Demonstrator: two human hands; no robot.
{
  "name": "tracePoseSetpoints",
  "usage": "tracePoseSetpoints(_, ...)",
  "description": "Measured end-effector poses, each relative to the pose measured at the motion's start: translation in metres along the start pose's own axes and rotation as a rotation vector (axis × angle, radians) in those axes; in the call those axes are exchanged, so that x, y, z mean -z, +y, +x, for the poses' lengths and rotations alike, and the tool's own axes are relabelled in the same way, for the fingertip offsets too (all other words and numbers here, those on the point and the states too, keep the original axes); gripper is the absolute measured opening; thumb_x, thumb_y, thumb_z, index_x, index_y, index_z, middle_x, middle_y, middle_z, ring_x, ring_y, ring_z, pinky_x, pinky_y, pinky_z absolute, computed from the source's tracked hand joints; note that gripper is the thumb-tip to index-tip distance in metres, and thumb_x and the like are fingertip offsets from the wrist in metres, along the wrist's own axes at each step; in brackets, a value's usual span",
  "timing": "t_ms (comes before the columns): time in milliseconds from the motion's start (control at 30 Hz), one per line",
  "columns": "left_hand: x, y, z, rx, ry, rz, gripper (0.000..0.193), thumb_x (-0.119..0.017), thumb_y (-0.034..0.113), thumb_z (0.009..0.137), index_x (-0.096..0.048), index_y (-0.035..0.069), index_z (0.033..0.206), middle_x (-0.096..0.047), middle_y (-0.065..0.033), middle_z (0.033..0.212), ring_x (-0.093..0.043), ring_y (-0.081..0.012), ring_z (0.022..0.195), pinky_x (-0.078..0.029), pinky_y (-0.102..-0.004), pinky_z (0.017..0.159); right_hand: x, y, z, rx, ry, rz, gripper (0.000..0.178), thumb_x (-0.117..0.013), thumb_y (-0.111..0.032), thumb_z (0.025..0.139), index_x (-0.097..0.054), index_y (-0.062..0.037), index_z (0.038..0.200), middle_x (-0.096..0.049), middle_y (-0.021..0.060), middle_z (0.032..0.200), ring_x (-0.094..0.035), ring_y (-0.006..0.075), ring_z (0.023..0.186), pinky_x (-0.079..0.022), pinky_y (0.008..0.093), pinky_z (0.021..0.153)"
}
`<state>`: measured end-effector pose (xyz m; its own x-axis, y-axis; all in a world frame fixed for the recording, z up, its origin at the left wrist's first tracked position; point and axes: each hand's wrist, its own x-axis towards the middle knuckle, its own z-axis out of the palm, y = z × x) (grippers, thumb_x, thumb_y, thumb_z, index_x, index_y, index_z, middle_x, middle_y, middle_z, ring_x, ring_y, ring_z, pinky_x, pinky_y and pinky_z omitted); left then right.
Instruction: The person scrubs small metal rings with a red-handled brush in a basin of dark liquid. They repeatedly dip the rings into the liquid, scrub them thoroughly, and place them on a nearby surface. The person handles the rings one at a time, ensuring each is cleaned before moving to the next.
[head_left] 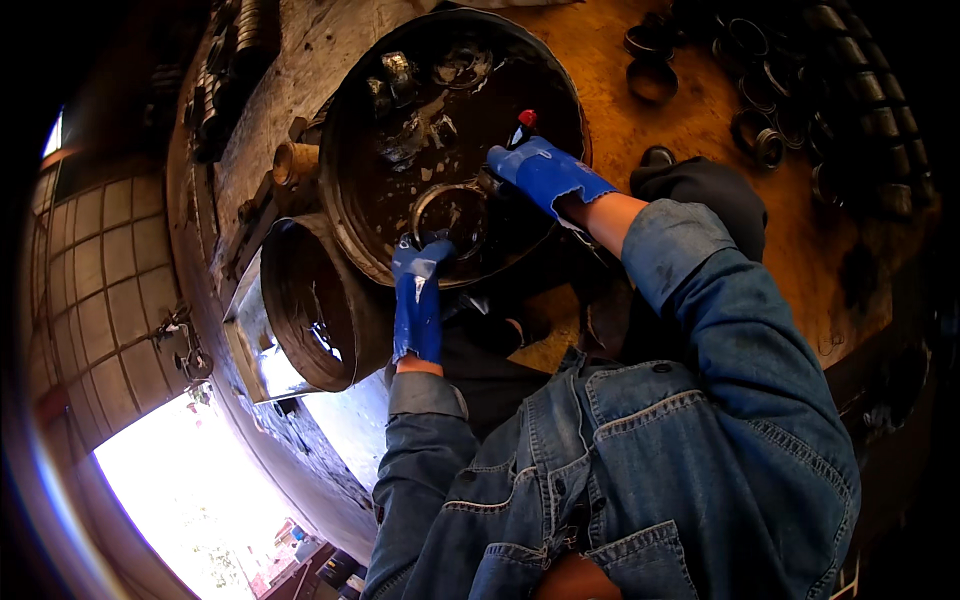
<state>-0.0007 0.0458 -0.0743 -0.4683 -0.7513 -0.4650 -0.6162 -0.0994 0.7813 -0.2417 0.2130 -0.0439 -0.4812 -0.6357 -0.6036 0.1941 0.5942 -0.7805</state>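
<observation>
Got a round ring (419, 210) right at the left hand (418, 262), seemingly pinched by its near rim, down-left of the right hand (533, 168), closed round a red-tipped tool (527, 118).

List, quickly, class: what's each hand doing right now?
Left hand: closed, holding the edge of a ring.
Right hand: closed, holding a red-tipped tool.
</observation>
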Motion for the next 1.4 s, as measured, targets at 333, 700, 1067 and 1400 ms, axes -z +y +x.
tracePoseSetpoints(333, 0.065, -0.004, 0.034, 0.333, 0.043, -0.341, 0.025, -0.079, 0.018, 0.090, -0.073, 0.000, 0.106, -0.074, -0.0148, 0.093, -0.070, -0.0273, 0.074, -0.057, -0.0381, 0.064, -0.041, 0.012, 0.008, 0.291, 0.074, -0.674, 0.035, -0.069, -0.048, 0.096, -0.077, -0.0153, 0.105, -0.077, 0.0113, 0.110, -0.075, 0.0308, 0.102, -0.060, 0.0441, 0.090)
tracePoseSetpoints(700, 0.027, 0.006, 0.016, 0.115, -0.024, -0.078, 0.031, -0.080, 0.017, 0.087, -0.075, -0.001, 0.111, -0.077, -0.0164, 0.097, -0.074, -0.0257, 0.080, -0.058, -0.0361, 0.069, -0.065, -0.024, 0.024, 0.442, -0.215, 0.129, 0.024, -0.069, -0.027, 0.097, -0.068, -0.0093, 0.082, -0.064, 0.0034, 0.070, -0.064, 0.0142, 0.068, -0.056, 0.0302, 0.070)
tracePoseSetpoints(1067, 0.025, 0.008, 0.018, -0.245, 0.162, 0.354, 0.062, -0.085, 0.035, 0.077, -0.071, -0.003, 0.123, -0.075, -0.0247, 0.119, -0.072, -0.0366, 0.110, -0.056, -0.0435, 0.096, -0.064, -0.047, -0.011, 0.121, 0.089, 0.169, 0.060, -0.055, -0.055, 0.100, -0.070, 0.0034, 0.100, -0.074, 0.0132, 0.096, -0.068, 0.0200, 0.089, -0.050, 0.0349, 0.085)
tracePoseSetpoints(1400, 0.025, 0.020, 0.006, -0.141, 0.227, -0.033, 0.053, -0.083, 0.029, 0.079, -0.072, -0.006, 0.117, -0.077, -0.0205, 0.108, -0.075, -0.0292, 0.091, -0.058, -0.0407, 0.083, -0.093, -0.057, -0.088, 0.158, 0.045, 0.028, 0.045, -0.052, -0.042, 0.103, -0.070, -0.0008, 0.101, -0.072, 0.0157, 0.096, -0.063, 0.0230, 0.090, -0.048, 0.0362, 0.086)
